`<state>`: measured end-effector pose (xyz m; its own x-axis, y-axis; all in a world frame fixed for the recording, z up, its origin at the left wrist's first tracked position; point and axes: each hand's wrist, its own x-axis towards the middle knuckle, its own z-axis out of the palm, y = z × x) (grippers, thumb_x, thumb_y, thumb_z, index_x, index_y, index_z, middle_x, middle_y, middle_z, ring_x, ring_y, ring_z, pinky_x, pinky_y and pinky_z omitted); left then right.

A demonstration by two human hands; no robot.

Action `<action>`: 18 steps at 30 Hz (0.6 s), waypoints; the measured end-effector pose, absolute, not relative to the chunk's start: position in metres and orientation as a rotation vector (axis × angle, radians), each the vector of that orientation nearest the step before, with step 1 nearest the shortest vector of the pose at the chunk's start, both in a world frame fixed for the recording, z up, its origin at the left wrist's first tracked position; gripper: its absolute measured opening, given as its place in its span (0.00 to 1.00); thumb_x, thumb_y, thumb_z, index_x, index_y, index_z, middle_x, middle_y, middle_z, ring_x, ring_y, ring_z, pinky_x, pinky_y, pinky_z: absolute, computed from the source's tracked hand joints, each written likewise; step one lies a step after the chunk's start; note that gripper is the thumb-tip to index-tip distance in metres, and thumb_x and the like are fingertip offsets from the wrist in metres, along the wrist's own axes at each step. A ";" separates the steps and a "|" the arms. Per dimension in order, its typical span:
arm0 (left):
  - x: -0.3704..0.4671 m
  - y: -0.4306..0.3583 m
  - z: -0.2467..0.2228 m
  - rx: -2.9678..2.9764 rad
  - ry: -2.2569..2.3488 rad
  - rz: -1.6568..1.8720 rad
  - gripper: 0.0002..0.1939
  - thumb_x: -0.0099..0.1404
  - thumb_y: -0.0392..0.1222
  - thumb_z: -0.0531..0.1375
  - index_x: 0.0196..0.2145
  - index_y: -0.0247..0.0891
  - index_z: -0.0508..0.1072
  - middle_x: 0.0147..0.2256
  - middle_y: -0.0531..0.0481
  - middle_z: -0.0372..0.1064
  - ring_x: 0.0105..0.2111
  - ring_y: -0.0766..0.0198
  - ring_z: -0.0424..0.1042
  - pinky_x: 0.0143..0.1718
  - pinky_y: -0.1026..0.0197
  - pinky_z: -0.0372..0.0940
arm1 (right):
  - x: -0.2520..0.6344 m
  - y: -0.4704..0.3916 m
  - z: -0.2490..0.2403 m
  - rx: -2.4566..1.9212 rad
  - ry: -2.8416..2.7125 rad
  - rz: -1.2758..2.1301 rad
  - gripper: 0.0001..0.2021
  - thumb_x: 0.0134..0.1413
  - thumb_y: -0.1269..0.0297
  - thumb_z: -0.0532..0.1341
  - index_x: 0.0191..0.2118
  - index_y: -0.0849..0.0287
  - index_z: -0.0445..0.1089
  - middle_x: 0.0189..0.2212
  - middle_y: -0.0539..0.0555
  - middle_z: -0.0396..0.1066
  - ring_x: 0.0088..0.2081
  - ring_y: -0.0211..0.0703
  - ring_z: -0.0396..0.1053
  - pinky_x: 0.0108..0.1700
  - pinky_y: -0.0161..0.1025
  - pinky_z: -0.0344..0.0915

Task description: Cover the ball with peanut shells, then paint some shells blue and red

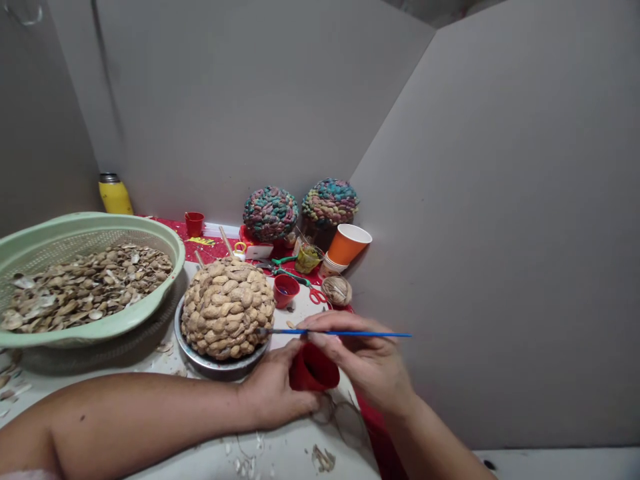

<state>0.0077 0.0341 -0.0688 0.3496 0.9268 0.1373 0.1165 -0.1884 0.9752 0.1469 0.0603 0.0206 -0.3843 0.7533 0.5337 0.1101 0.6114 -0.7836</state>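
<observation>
My left hand is wrapped round a small red cup, tilted with its mouth toward me; what is inside is too dark to make out. A thin blue paintbrush lies pinched in the fingers of my right hand, just above that cup. The brush tip points left and meets, or nearly meets, the side of a ball covered in peanuts. That ball sits in a round metal bowl, with two sticks standing up behind it.
A green basket of shells stands at the left. Behind are two multicoloured balls, an orange paper cup, red-handled scissors, a second red cup, a ball of twine and a yellow bottle. Grey panels enclose the table.
</observation>
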 end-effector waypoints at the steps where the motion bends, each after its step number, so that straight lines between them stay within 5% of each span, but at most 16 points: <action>1: 0.006 0.034 -0.070 1.586 0.974 0.987 0.26 0.51 0.39 0.69 0.49 0.37 0.72 0.45 0.46 0.76 0.44 0.52 0.74 0.49 0.53 0.68 | 0.154 0.062 0.024 -0.718 -1.784 0.800 0.04 0.57 0.68 0.68 0.37 0.52 0.80 0.34 0.52 0.81 0.34 0.44 0.79 0.38 0.38 0.77; 5: 0.003 0.033 -0.072 1.580 0.999 0.987 0.24 0.53 0.42 0.69 0.48 0.37 0.73 0.41 0.47 0.77 0.40 0.54 0.75 0.44 0.57 0.68 | 0.174 0.075 0.031 -0.714 -1.502 0.684 0.06 0.63 0.60 0.64 0.42 0.51 0.78 0.32 0.52 0.81 0.30 0.44 0.79 0.34 0.42 0.77; 9: 0.005 0.034 -0.071 1.586 0.991 0.994 0.22 0.52 0.38 0.69 0.46 0.38 0.73 0.41 0.49 0.77 0.40 0.56 0.74 0.43 0.58 0.67 | 0.174 0.105 0.017 -0.855 -1.636 0.626 0.10 0.66 0.55 0.59 0.44 0.54 0.75 0.35 0.55 0.81 0.36 0.47 0.80 0.41 0.46 0.77; 13: 0.007 0.034 -0.071 1.569 0.977 0.999 0.21 0.52 0.34 0.68 0.45 0.38 0.73 0.40 0.50 0.76 0.39 0.58 0.73 0.43 0.59 0.67 | 0.162 0.140 -0.010 -0.901 -2.017 0.542 0.23 0.56 0.57 0.68 0.54 0.56 0.66 0.51 0.61 0.75 0.54 0.53 0.73 0.57 0.51 0.68; 18: 0.010 0.036 -0.070 1.523 0.971 0.983 0.19 0.52 0.31 0.66 0.44 0.36 0.73 0.40 0.49 0.76 0.39 0.58 0.73 0.42 0.59 0.67 | 0.147 0.173 -0.039 -1.001 -2.213 0.570 0.40 0.47 0.59 0.73 0.63 0.58 0.55 0.61 0.67 0.64 0.61 0.57 0.65 0.61 0.53 0.62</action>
<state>0.0097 0.0360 -0.0701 0.3384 0.9355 0.1016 0.0901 -0.1397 0.9861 0.1475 0.1732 -0.0393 -0.5087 0.7777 0.3694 0.5027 0.6166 -0.6059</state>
